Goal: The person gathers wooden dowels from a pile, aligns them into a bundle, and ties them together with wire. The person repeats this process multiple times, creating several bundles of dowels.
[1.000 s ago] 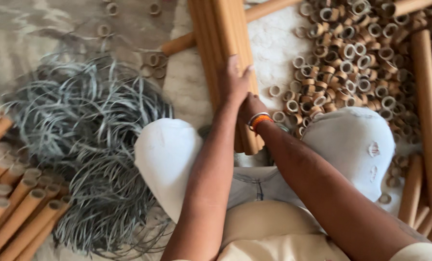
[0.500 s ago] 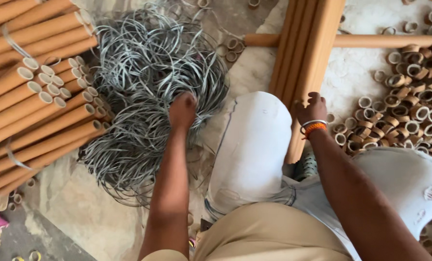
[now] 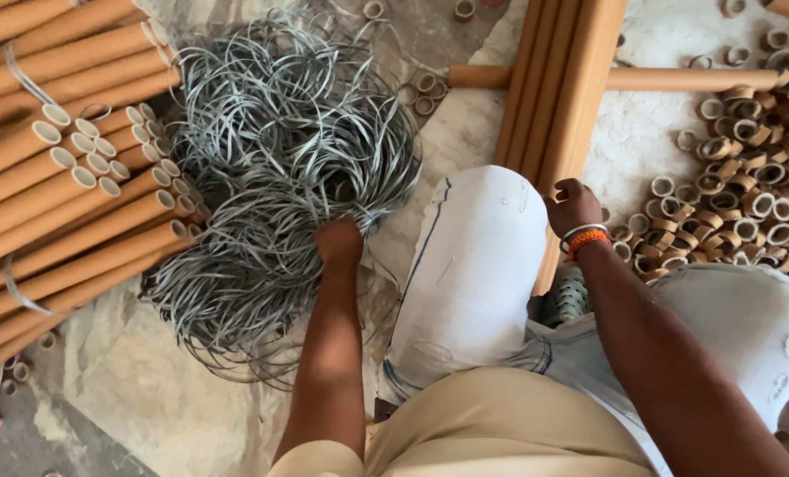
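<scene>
1. Left hand (image 3: pixel 339 240) is now reaching into the near edge of the tangled heap of grey strapping bands (image 3: pixel 279 168) on the floor; a second ago both hands were together on the upright tubes, so this hand has left them and crossed over the knee. Its fingers are buried among the bands, and whether they are closing on a band cannot be told.
2. Right hand (image 3: pixel 573 205), wearing an orange and white wristband (image 3: pixel 584 238), is remaining curled around the lower part of the bundle of long cardboard tubes (image 3: pixel 562 84), which is standing between the person's knees and leaning away toward the top of the view. The grip appears narrow, steadying the bundle.
3. Judged from this split of the hands, the bundle is being held gathered while a band is being fetched for it; no band is yet lying around these tubes.
4. The person's knee in pale torn jeans (image 3: pixel 474 265) is separating the two hands.
5. A single tube (image 3: pixel 641 79) is lying crosswise behind the bundle.
6. To the left, stacked tube bundles (image 3: pixel 67 203), already strapped with grey bands, are lying just beside the heap.
7. To the right, a spread of short cut cardboard rings (image 3: pixel 747 203) is covering the floor.
</scene>
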